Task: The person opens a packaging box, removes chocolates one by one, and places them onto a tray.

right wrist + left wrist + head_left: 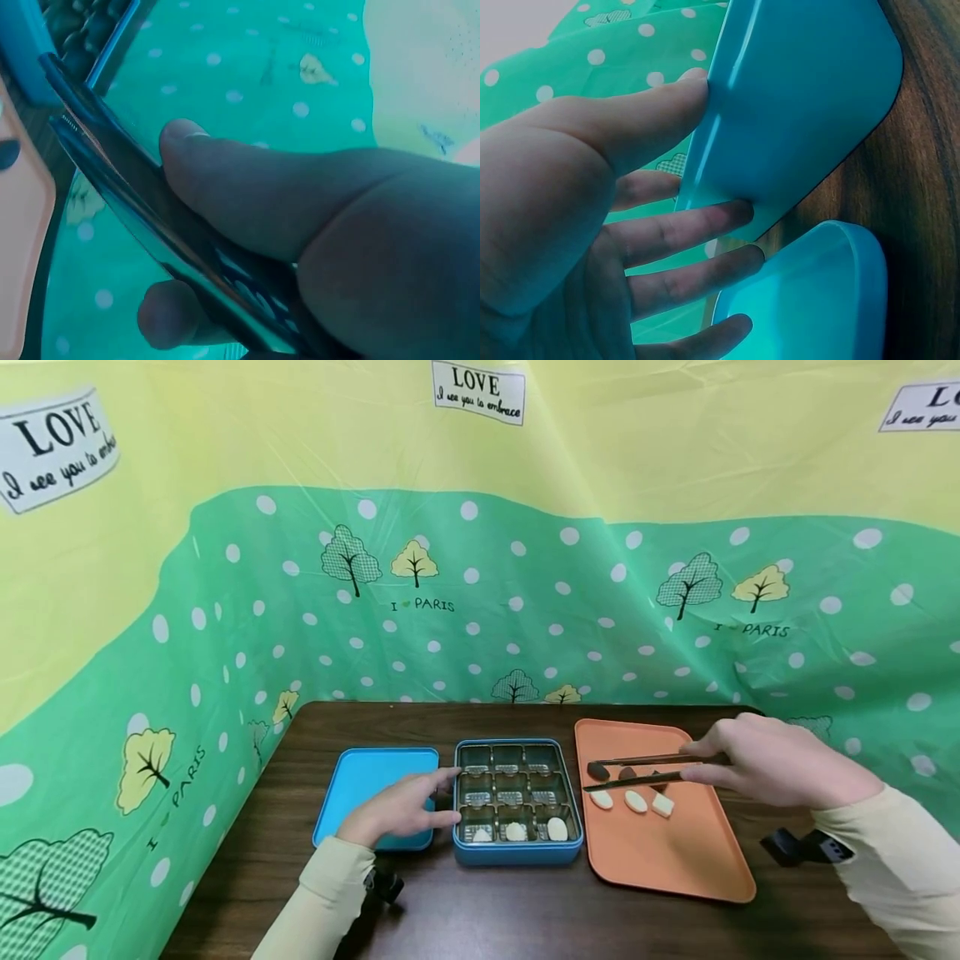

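Observation:
My right hand (780, 762) grips a pair of dark tongs (637, 782) over the orange tray (660, 860). The two tips stand apart, with a dark oval piece (597, 771) between them in the head view; contact cannot be made out. More dark pieces are partly covered by the tongs. White pieces (635, 801) lie just nearer on the tray. With extended fingers, my left hand (397, 810) touches the left side of a blue box (517, 855), its thumb at the rim in the left wrist view. The box's divided insert has white pieces (557, 829) in its front row.
A blue lid (352, 785) lies left of the box, partly under my left hand. Everything rests on a dark wooden table (480, 910). A green and yellow patterned cloth (480, 610) hangs behind and at the left.

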The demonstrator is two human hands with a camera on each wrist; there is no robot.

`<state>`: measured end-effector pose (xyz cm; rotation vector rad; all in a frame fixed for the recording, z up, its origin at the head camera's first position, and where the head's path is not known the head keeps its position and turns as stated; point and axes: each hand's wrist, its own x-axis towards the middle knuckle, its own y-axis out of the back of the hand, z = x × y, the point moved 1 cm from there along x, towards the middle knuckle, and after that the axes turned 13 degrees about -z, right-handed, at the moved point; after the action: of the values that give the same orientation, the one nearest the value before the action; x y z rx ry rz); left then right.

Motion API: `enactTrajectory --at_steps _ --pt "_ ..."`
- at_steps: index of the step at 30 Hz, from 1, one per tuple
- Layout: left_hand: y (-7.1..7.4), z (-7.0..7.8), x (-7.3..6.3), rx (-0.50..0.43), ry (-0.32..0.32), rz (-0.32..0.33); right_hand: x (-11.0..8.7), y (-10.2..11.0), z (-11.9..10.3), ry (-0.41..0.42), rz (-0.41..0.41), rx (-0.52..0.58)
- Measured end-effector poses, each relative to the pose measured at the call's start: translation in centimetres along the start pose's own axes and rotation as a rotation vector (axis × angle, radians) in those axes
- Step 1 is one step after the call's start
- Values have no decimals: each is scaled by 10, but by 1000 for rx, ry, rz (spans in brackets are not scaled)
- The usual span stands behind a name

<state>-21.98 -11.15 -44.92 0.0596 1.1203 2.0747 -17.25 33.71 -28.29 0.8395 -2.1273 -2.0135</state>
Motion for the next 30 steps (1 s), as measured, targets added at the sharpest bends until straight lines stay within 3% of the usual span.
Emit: enactTrajectory --at_steps 15,21,30 --pt "0 -2 -1 4 12 1 40 11 -69 182 10 14" --pt "1 -1 -1 -2 23 3 52 6 -84 285 29 -31" --pt "1 -1 -1 -2 11 2 75 -2 -96 354 -38 -2"
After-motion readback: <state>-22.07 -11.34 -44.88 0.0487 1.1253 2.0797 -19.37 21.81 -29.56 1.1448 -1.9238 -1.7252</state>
